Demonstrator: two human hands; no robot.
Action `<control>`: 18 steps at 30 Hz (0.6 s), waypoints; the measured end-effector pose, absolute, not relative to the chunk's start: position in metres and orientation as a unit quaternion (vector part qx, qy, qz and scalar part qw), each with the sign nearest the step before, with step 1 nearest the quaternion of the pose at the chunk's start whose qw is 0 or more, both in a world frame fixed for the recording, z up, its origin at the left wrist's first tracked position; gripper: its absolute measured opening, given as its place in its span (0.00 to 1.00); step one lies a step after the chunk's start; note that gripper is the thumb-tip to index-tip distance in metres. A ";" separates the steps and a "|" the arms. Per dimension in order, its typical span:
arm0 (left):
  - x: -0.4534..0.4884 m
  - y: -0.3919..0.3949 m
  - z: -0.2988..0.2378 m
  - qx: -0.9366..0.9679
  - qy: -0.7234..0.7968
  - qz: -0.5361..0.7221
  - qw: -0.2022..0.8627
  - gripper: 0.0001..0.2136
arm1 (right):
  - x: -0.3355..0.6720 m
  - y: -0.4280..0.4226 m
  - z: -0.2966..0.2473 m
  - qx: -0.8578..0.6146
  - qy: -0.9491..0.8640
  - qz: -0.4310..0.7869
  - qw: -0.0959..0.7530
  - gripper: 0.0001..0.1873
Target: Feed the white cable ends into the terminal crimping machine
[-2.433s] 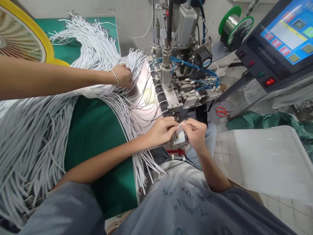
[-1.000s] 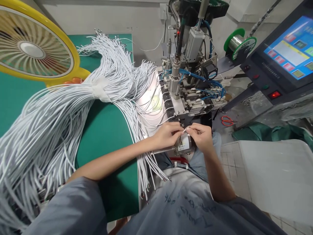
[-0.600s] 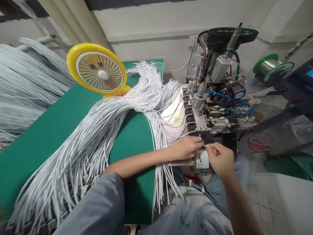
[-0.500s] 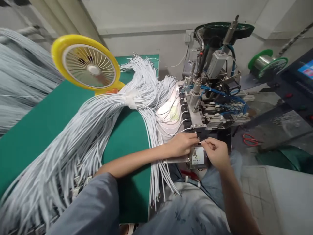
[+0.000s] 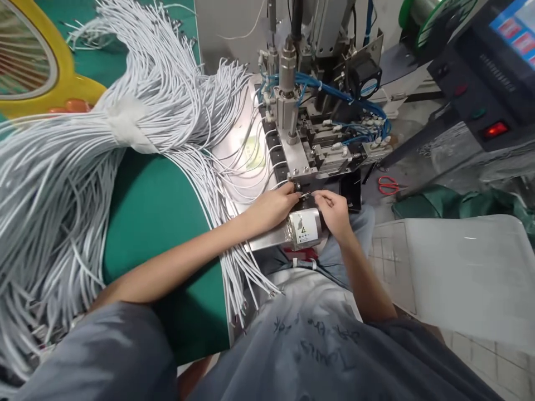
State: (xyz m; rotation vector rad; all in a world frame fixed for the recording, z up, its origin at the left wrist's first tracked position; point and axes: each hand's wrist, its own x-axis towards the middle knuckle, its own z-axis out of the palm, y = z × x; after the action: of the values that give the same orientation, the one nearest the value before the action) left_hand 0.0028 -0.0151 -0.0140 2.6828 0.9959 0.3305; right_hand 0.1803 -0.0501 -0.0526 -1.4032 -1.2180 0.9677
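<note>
White cable [image 5: 305, 195]: one cable's end is between the two hands, just in front of the soldering-type machine [image 5: 295, 153], on the side nearest the person and apart from its black slotted strip [image 5: 276, 146].
Left hand [image 5: 271, 209]: its grip pinches the cable close to the end, at the machine's near corner.
Right hand [image 5: 334, 213]: thumb and forefinger are pressed together, apparently on the cable's thin wire ends; these are too small to make out fully.
Slotted strip: along the machine's left edge, several other cables are already seated.
Progress: judging by this, the row is largely filled; the cable in hand is not seated, its end being handled between the fingers.
Cable bundle [image 5: 167, 72]: left of the machine, a great many white cables lie on the green counter [image 5: 159, 223], gathered by a pale wrap [image 5: 127, 123], so much appears left to handle.
Labelled block [image 5: 305, 227]: in front of the machine, just below the hands.
Black tray [image 5: 351, 190]: at the machine's near right corner.
Red-handled scissors [image 5: 388, 185]: right of the machine, beyond the tray.
</note>
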 end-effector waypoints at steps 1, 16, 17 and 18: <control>0.003 -0.013 -0.016 0.926 0.345 0.098 0.119 0.13 | 0.182 -0.047 -0.057 -0.578 -0.493 0.423 0.495 0.08; 0.002 -0.012 -0.020 0.950 0.302 0.069 0.045 0.17 | 0.179 -0.036 -0.058 -0.575 -0.456 0.488 0.473 0.06; 0.002 -0.012 -0.020 0.951 0.301 0.065 0.038 0.18 | 0.179 -0.035 -0.059 -0.574 -0.456 0.487 0.476 0.06; 0.002 -0.012 -0.020 0.952 0.299 0.063 0.031 0.18 | 0.179 -0.035 -0.059 -0.572 -0.455 0.486 0.479 0.06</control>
State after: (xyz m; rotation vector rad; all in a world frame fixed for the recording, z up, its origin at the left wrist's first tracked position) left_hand 0.0022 -0.0118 -0.0196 2.9328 0.9212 0.1948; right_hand 0.1786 -0.0352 -0.0590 -1.3974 -1.1110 1.1865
